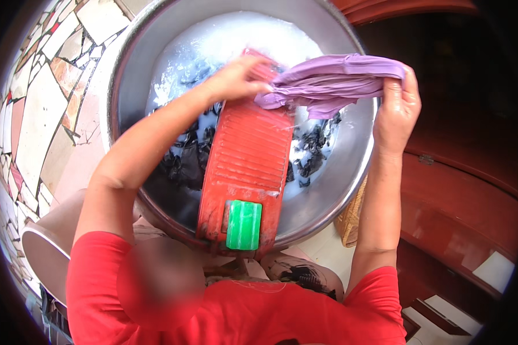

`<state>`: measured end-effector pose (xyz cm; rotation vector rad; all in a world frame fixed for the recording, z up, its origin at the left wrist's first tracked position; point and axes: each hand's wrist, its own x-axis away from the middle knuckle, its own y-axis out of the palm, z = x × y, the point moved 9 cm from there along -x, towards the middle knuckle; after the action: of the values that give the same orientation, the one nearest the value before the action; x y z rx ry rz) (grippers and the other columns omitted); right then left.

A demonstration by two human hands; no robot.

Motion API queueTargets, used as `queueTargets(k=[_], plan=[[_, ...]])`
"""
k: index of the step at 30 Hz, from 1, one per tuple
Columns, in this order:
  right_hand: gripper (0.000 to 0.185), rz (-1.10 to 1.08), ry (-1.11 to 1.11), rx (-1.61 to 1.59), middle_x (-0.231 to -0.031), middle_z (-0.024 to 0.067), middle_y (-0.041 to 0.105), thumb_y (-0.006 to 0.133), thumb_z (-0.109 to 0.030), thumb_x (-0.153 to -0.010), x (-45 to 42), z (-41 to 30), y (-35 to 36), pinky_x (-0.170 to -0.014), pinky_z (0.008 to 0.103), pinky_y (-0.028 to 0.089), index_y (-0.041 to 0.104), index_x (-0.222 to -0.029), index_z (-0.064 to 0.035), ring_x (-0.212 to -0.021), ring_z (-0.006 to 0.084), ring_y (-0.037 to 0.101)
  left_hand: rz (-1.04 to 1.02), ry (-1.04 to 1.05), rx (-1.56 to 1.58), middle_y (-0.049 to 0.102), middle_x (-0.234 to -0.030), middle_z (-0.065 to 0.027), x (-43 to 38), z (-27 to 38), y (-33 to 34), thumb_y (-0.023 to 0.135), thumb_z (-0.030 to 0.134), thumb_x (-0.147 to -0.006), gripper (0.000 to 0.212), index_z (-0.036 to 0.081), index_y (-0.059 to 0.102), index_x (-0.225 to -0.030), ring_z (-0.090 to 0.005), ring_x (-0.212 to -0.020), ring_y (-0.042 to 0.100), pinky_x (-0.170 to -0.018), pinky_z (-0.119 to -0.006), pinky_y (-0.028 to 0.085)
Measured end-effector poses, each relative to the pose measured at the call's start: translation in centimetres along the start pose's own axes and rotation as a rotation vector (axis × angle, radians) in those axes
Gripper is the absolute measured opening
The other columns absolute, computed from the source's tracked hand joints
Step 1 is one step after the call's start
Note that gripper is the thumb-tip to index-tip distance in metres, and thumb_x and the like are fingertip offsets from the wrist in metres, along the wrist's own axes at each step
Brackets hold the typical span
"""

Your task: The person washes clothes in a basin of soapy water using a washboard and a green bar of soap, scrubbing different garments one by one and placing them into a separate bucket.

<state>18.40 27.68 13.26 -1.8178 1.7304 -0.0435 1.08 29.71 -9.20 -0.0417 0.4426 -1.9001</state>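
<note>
A bunched purple cloth (336, 82) is stretched sideways above a red ridged washboard (252, 146). My right hand (397, 103) grips its far right end beyond the basin's rim. At its left end, my left hand (241, 77) is slightly blurred over the board's upper part; whether its fingers pinch the cloth is unclear. A green bar of soap (244, 224) lies in the recess at the washboard's near end. The board leans in a large metal basin (349, 181) of sudsy water, with dark wet clothes (187, 159) on both sides of it.
Broken-tile paving (43, 116) lies to the left, with a pale bucket-like container (47, 250) at the lower left. A woven basket (350, 215) stands partly behind the basin at the right. Dark red wooden furniture or panelling (453, 198) fills the right side.
</note>
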Motion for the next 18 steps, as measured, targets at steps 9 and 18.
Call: queueTargets(k=[9,18], plan=[[0.023,0.354,0.114,-0.039,-0.101,0.0035,0.064,0.052,-0.012,-0.095,-5.9,-3.1,-9.1,-0.077,0.0239,0.046,0.062,-0.114,-0.0015,-0.087,0.0099,0.058,-0.018,-0.216,0.598,0.063,-0.082,-0.0025,-6.0,5.6,0.4,0.064,0.026,-0.088,0.022,0.004,0.064,-0.093,-0.0104,-0.079,0.057,-0.075,-0.026,0.046],[0.023,0.391,0.373,-0.391,-0.108,0.0096,0.061,0.048,-0.011,-0.096,1.2,4.7,-9.4,-0.083,0.0378,0.052,0.058,-0.113,0.0006,-0.096,0.0203,0.060,0.514,-0.004,0.323,0.067,-0.087,-0.0021,-4.5,9.2,-10.7,0.054,0.029,-0.094,0.032,0.001,0.065,-0.104,-0.0075,-0.080,0.058,-0.073,-0.023,0.047]])
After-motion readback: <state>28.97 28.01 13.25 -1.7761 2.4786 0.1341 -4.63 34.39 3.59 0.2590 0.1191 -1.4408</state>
